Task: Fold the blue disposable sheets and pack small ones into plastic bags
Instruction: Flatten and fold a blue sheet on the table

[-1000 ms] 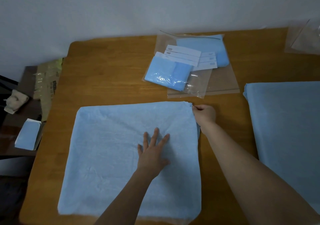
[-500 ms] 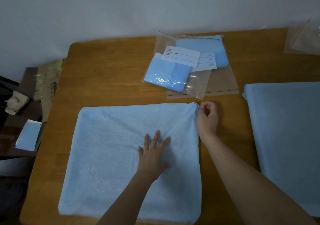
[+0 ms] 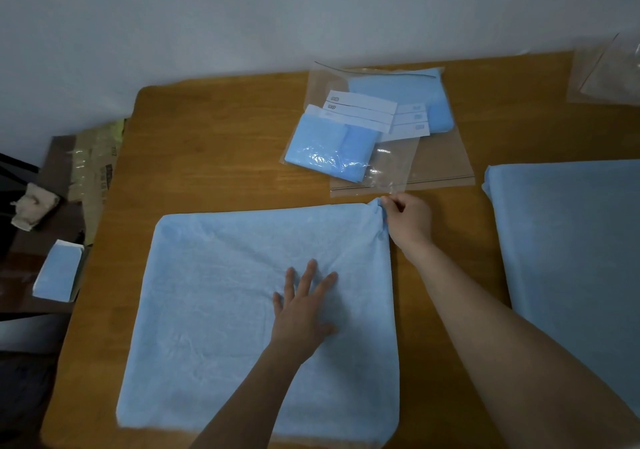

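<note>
A large blue disposable sheet [image 3: 221,310], folded to a square, lies flat on the wooden table [image 3: 207,144]. My left hand [image 3: 304,310] presses flat on it with fingers spread, right of its middle. My right hand [image 3: 408,220] pinches the sheet's far right corner, which is bunched and lifted slightly. Behind the sheet lie clear plastic bags [image 3: 433,168]; one holds a small folded blue sheet [image 3: 329,147] and another holds a second folded blue sheet [image 3: 415,92], with white labels [image 3: 363,109] on top.
A stack of blue sheets [image 3: 571,241] covers the table's right side. More clear plastic bags [image 3: 606,74] lie at the far right corner. Left of the table, a lower surface holds a small blue packet [image 3: 59,272], cardboard [image 3: 97,164] and a crumpled cloth [image 3: 33,203].
My right hand has turned and moved slightly up at the far right corner, now pinching and lifting it into a bunch. My left hand has stayed pressed on the sheet.
</note>
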`<move>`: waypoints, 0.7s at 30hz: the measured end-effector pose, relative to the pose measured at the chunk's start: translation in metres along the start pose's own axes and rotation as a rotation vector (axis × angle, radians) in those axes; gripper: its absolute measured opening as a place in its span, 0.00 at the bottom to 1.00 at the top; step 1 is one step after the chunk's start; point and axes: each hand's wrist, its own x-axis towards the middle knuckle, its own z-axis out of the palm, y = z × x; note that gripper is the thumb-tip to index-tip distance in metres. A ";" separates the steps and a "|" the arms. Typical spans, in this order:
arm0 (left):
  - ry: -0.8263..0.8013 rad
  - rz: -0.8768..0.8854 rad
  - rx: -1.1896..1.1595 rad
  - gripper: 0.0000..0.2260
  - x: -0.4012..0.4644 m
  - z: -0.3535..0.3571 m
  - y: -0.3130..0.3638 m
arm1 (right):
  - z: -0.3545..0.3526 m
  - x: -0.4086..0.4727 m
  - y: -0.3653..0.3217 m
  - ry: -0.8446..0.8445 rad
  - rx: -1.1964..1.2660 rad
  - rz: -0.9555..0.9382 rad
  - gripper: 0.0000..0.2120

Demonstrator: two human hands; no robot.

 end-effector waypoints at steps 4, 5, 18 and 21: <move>0.001 0.004 -0.013 0.39 -0.001 0.001 0.000 | 0.000 -0.010 0.003 0.100 0.080 -0.130 0.08; 0.001 0.004 -0.015 0.39 -0.002 0.002 0.000 | 0.000 -0.012 0.002 0.141 0.162 -0.114 0.08; 0.010 -0.014 -0.001 0.40 -0.001 0.004 0.002 | 0.005 -0.014 0.007 -0.084 0.180 0.250 0.08; 0.000 -0.021 0.006 0.40 0.000 0.004 0.003 | 0.003 -0.013 0.005 -0.042 0.310 0.292 0.04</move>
